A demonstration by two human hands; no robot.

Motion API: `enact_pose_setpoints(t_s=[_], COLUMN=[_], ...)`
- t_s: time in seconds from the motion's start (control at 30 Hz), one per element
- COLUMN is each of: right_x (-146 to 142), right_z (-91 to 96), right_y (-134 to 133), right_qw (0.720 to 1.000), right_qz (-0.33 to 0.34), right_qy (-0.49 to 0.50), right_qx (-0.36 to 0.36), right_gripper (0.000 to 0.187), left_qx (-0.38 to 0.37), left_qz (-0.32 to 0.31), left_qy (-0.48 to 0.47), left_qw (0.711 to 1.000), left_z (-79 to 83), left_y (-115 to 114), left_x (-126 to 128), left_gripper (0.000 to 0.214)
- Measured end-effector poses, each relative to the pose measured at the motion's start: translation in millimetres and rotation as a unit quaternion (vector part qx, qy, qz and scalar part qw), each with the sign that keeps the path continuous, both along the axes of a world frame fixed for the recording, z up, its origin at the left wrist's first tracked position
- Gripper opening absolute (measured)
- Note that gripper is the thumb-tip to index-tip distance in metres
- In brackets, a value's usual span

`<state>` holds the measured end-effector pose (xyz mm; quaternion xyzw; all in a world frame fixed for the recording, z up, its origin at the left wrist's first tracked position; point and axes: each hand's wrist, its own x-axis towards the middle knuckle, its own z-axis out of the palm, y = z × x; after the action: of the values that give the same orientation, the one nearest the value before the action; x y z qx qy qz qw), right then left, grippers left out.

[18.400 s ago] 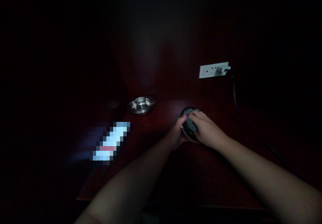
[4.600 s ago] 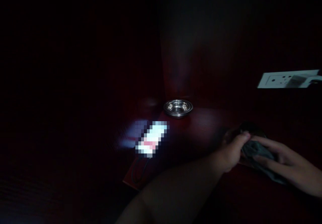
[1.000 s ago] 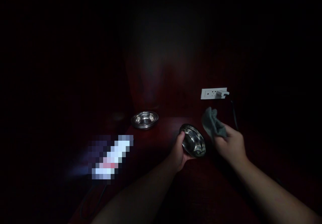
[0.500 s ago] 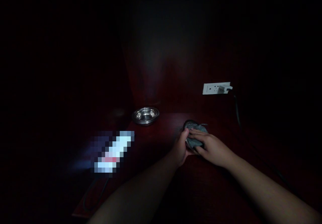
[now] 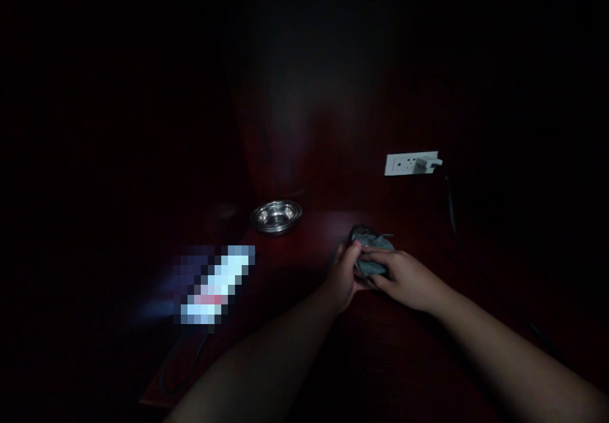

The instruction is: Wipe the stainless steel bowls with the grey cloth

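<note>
The scene is very dark. My left hand [image 5: 343,278] grips the near rim of a small steel bowl [image 5: 356,233], which is almost wholly covered by a grey cloth [image 5: 373,245]. My right hand [image 5: 404,278] lies over the cloth with its fingers pressing it into the bowl. Both hands meet above a dark red wooden table [image 5: 314,252]. A second steel bowl [image 5: 276,215] stands alone further back to the left.
A lit phone screen [image 5: 216,283] lies at the table's left, with a cable [image 5: 178,372] looping off the near edge. On the wooden back wall sits a white socket [image 5: 410,163] with a plug, its dark cord [image 5: 450,204] running down to the right.
One second ago my right hand held the cloth up beside the tilted bowl. It has since pressed the cloth into the bowl and now sits slightly nearer me.
</note>
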<state>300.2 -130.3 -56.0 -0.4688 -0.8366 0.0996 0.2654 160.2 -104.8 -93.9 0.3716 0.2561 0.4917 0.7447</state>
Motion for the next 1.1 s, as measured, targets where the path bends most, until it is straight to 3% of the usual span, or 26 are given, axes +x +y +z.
enact_pose_setpoints(t_s=[0.27,0.43,0.53,0.7,0.83,0.97,1.1], right_x=[1,0,-2,-5,-8,-9,-7], right_z=[0.2,3.0,1.7,-3.6,-3.1,-2.5,-8.5], right_y=[1,-1,-1,0,-1,-2,1], right_qw=[1.000,0.999,0.990,0.948,0.953,0.977,0.991], right_qz=[0.021,0.032,0.062,0.078,0.024,0.014,0.006], right_qy=[0.009,0.003,0.075,0.257,0.291,0.207,0.095], right_qx=[0.008,-0.040,-0.097,-0.172,-0.085,0.048,0.095], right_gripper=[0.024,0.013,0.018,0.030,0.022,0.005,0.026], left_qx=[0.005,0.018,0.020,0.004,0.009,0.019,0.014], left_qz=[0.008,0.003,0.004,-0.021,-0.030,-0.033,-0.040], left_qy=[0.027,0.032,0.025,0.042,0.041,0.036,0.049], left_qw=[1.000,0.999,0.999,0.999,0.999,0.999,0.998], left_z=[1.6,-1.3,-1.9,-0.9,-1.5,-0.8,2.6], left_y=[-2,-1,-2,-4,-4,-4,-5], left_x=[-2,-1,-1,-2,-2,-2,-3], left_gripper=[0.053,0.053,0.052,0.056,0.055,0.053,0.053])
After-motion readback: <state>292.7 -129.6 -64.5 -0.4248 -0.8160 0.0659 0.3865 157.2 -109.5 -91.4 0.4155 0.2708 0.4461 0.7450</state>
